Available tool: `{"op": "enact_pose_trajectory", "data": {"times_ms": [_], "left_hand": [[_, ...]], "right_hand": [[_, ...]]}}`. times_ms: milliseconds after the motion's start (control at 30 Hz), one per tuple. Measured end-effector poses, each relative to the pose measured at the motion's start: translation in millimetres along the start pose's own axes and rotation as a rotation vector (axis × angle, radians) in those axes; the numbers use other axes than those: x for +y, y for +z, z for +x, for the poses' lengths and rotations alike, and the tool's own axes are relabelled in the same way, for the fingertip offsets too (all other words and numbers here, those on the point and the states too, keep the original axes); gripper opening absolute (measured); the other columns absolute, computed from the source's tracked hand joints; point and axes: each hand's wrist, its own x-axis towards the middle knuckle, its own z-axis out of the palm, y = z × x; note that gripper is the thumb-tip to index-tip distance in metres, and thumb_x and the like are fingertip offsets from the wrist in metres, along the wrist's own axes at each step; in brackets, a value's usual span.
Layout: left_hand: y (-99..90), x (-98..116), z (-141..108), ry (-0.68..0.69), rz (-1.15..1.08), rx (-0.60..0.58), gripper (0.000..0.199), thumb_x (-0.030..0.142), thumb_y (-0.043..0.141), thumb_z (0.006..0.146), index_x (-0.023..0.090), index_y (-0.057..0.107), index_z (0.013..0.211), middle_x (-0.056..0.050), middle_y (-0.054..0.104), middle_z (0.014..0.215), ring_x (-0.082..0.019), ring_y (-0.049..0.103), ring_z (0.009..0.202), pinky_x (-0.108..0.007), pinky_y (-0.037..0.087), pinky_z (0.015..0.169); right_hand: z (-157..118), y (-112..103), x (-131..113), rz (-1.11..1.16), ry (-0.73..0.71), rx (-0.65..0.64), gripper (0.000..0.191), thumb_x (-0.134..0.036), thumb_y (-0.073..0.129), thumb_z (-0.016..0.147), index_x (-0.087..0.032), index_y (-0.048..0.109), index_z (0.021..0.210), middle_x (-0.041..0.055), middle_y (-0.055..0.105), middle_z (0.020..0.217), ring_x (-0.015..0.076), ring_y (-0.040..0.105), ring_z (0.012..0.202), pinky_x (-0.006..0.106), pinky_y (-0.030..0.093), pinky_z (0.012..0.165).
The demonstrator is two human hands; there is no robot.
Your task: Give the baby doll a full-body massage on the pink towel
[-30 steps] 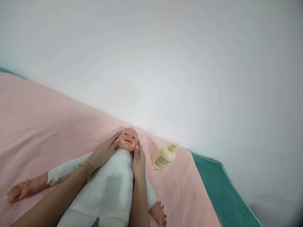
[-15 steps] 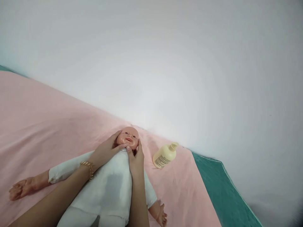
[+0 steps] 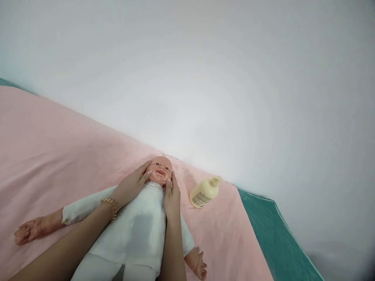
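Seemingly face-cupping | left hand (image 3: 133, 185), right hand (image 3: 172, 197) flank doll's head (image 3: 159, 170); grip part-curled, cradling it | next needs light, even pressure

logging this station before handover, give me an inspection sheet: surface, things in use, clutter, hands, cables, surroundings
surface: creased pink cloth over a green covering that shows at the right and far left
things in use: doll in white clothes, lying face up, arms spread
clutter: pale yellow bottle on the cloth beside the doll, apart from both hands; cannot tell if it is in use
hands: left hand and right hand cup opposite sides of the doll's head, thumbs on its face; gold-coloured bracelet on the left wrist
cables: nothing seen
surroundings: plain whitish wall behind the cloth
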Motion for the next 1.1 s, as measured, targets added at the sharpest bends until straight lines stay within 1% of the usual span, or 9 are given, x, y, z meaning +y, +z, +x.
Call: {"op": "enact_pose_trajectory", "data": {"times_ms": [133,267,333,400,500,667,800,933,1100], "left_hand": [[0.8,-1,0,0.005,-0.003,0.006,0.067,0.056,0.025,0.096,0.017,0.035,0.15,-0.007,0.042,0.149,-0.026,0.041,0.136,-0.039,0.034,0.112],[-0.4,2,-1,-0.022,-0.005,0.003,0.067,0.057,0.026,0.096,0.018,0.035,0.149,-0.006,0.041,0.15,-0.026,0.04,0.137,-0.039,0.033,0.113],[-1.7,6,-1,-0.031,-0.012,0.0,0.067,0.058,0.031,0.094,0.021,0.035,0.15,-0.004,0.044,0.148,-0.027,0.042,0.135,-0.04,0.034,0.112],[-2.9,10,-1,-0.036,-0.021,-0.007,0.069,0.06,0.04,0.091,0.024,0.036,0.149,-0.004,0.046,0.146,-0.029,0.045,0.133,-0.039,0.04,0.108],[-3.7,12,-1,-0.039,-0.052,-0.026,0.074,0.06,0.051,0.084,0.024,0.038,0.148,-0.004,0.049,0.144,-0.03,0.048,0.13,-0.037,0.046,0.102],[-2.1,6,0,-0.021,-0.069,-0.039,0.075,0.053,0.058,0.081,0.025,0.037,0.147,-0.007,0.053,0.14,-0.03,0.053,0.125,-0.04,0.047,0.1],[-0.6,3,0,-0.031,-0.06,-0.028,0.077,0.055,0.056,0.082,0.023,0.034,0.149,-0.008,0.051,0.142,-0.031,0.05,0.128,-0.041,0.044,0.103],[0.9,1,1,-0.058,-0.031,-0.004,0.076,0.057,0.055,0.083,0.024,0.034,0.149,-0.008,0.05,0.144,-0.031,0.05,0.129,-0.041,0.042,0.106],[0.8,-1,0,-0.006,0.042,-0.009,0.068,0.055,0.04,0.092,0.023,0.031,0.151,-0.005,0.044,0.148,-0.028,0.045,0.133,-0.039,0.039,0.108]], "right_hand": [[3,0,6,0.051,-0.005,-0.004,0.071,-0.062,0.035,0.093,-0.013,0.041,0.145,0.0114,0.042,0.149,0.0216,0.041,0.138,0.036,0.035,0.113],[1,0,0,0.016,0.019,0.001,0.071,-0.06,0.038,0.093,-0.012,0.041,0.145,0.0117,0.04,0.15,0.0225,0.037,0.14,0.037,0.031,0.115],[-1,0,-4,0.03,0.039,-0.011,0.073,-0.06,0.045,0.091,-0.012,0.037,0.147,0.0117,0.04,0.15,0.0236,0.04,0.139,0.038,0.033,0.114],[-2,1,-6,0.058,0.047,-0.031,0.078,-0.058,0.052,0.088,-0.014,0.033,0.149,0.0115,0.043,0.149,0.0245,0.044,0.136,0.039,0.037,0.112],[-4,2,-7,0.055,0.045,-0.028,0.08,-0.054,0.062,0.084,-0.017,0.033,0.149,0.0101,0.047,0.146,0.0253,0.046,0.134,0.039,0.039,0.111],[-5,3,-9,0.035,0.056,-0.008,0.078,-0.044,0.066,0.081,-0.017,0.035,0.148,0.0093,0.046,0.147,0.0247,0.047,0.134,0.038,0.04,0.111],[-4,4,-9,0.047,0.065,-0.002,0.077,-0.044,0.065,0.082,-0.017,0.035,0.148,0.0094,0.047,0.146,0.0246,0.047,0.133,0.038,0.04,0.11],[-3,3,-6,0.027,0.046,-0.018,0.073,-0.046,0.058,0.087,-0.016,0.034,0.148,0.0099,0.046,0.147,0.0244,0.045,0.135,0.039,0.037,0.112],[-3,1,-5,-0.038,0.008,-0.013,0.067,-0.051,0.044,0.093,-0.014,0.034,0.148,0.0091,0.04,0.151,0.0221,0.037,0.14,0.037,0.029,0.116]]}}
